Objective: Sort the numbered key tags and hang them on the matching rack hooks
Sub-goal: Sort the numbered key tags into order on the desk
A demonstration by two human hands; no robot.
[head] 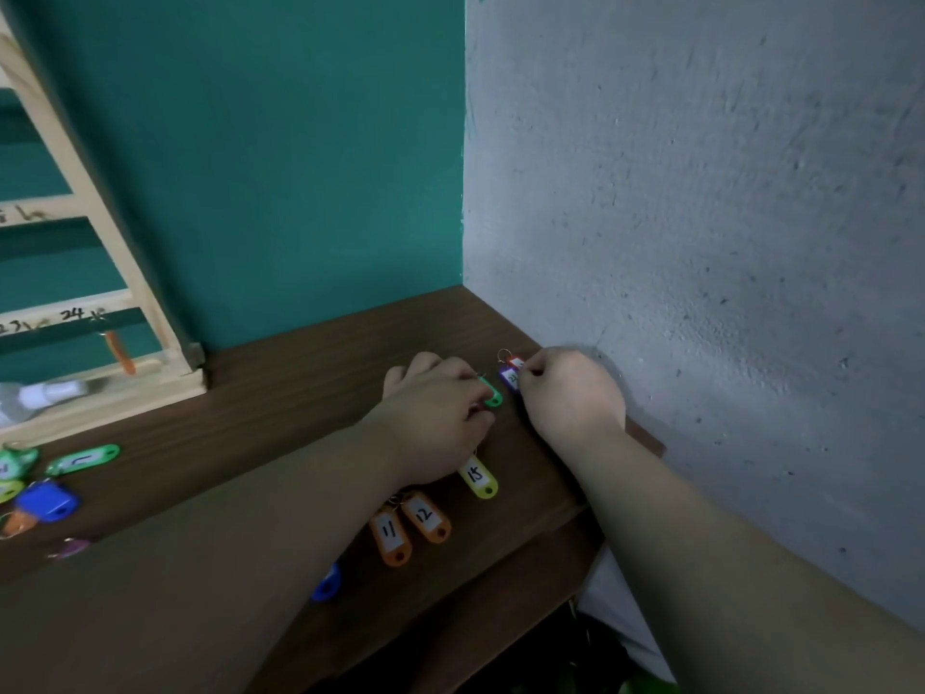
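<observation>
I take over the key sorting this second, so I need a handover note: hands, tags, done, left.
Left hand pinches a green tag on the table. Right hand pinches a blue tag, a red tag beside it, by the corner.
Laid in a row: tag 15, tag 12, tag 11. Loose pile at far left.
Done: one orange tag hangs on the rack near mark 24.
Left: sort the remaining tags, hang all the others.
</observation>
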